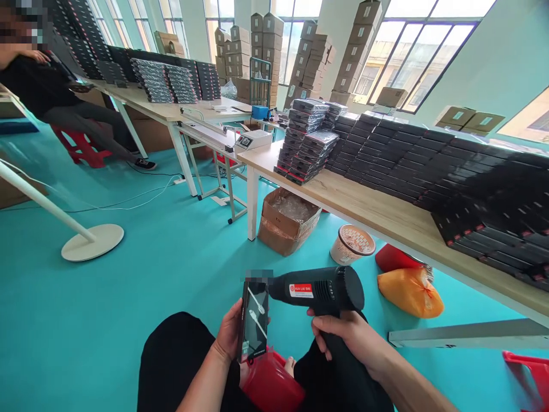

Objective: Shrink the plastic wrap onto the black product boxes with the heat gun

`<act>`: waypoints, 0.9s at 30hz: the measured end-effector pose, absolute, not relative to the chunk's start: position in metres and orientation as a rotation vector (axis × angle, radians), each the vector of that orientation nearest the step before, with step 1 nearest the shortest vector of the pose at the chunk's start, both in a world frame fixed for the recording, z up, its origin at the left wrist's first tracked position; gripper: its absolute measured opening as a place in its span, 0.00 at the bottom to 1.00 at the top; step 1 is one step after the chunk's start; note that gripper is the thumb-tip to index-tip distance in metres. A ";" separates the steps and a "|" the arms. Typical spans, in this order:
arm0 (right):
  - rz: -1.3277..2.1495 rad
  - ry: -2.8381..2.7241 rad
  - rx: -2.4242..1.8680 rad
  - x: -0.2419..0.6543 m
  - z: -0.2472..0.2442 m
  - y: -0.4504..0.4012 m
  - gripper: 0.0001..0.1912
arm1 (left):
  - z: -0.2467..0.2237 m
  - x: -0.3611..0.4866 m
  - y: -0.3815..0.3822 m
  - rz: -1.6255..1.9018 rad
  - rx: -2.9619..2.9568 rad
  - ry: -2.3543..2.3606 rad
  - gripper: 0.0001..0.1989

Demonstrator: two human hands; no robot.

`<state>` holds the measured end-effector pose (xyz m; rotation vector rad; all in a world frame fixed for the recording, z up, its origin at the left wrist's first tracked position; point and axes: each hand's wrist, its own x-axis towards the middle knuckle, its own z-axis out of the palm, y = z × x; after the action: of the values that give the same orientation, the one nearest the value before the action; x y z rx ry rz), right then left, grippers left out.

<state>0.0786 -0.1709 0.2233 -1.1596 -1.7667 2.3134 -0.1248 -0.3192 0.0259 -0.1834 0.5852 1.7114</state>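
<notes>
My left hand (230,331) holds a slim black retail box (254,320) upright, its fingers wrapped round the left side and back. White cable connectors are pictured on the front of that box. In my right hand (338,335) is a black heat gun (319,290) with a red and white label, my fingers closed round its handle. The heat gun's nozzle points left and lies at the upper right edge of the box; whether it touches cannot be made out. Both hands are above my lap, over a red plastic stool (274,383).
A long wooden table (364,197) on the right bears stacks of black boxes (398,151). Below it stand a carton (285,226), a bin (352,245) and an orange bag (409,293). A round lamp-like base (92,241) stands left. Another person (38,91) sits at the far left.
</notes>
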 end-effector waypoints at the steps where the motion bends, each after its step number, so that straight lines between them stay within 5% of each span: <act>1: 2.336 -1.695 -1.143 0.074 0.222 -0.173 0.17 | 0.024 -0.125 -0.319 1.707 -0.176 0.590 0.19; 20: 2.257 -1.719 -1.094 0.061 0.215 -0.135 0.15 | 0.030 -0.129 -0.317 1.756 -0.260 0.685 0.18; 27: 2.543 -2.195 -1.088 0.083 0.226 -0.155 0.03 | 0.032 -0.131 -0.313 1.740 -0.247 0.669 0.22</act>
<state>0.0830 -0.1550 0.2261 -1.0884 -2.1947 2.5428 -0.1307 -0.3133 0.0322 -0.2467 0.6686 1.7402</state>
